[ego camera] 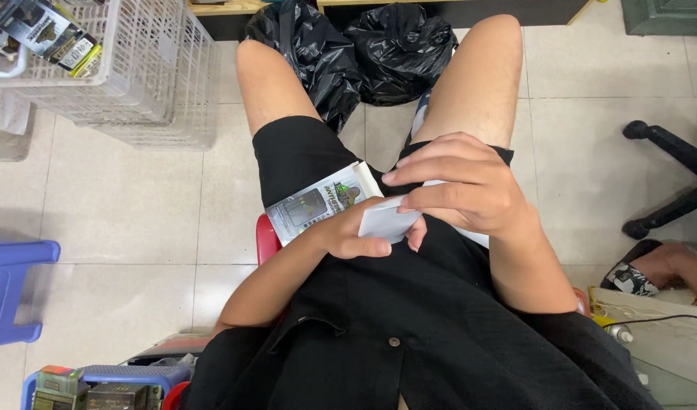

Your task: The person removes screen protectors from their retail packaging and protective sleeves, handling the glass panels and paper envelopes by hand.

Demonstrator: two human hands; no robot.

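Note:
I sit on a red stool (266, 237), looking down at my lap. A flat printed package (318, 202), grey with a dark picture on it, lies across my left thigh. My left hand (356, 231) grips its near end together with a small white card (386, 219). My right hand (458, 186) curls over the card from the right, fingers bent, fingertips touching the card's top edge. Part of the card is hidden under both hands.
White plastic baskets (147, 72) with similar packages stand at the upper left. Two black rubbish bags (363, 49) lie between my knees. A blue stool (10, 285) is at the left, a chair base (679, 175) at the right, boxes (97, 391) at lower left.

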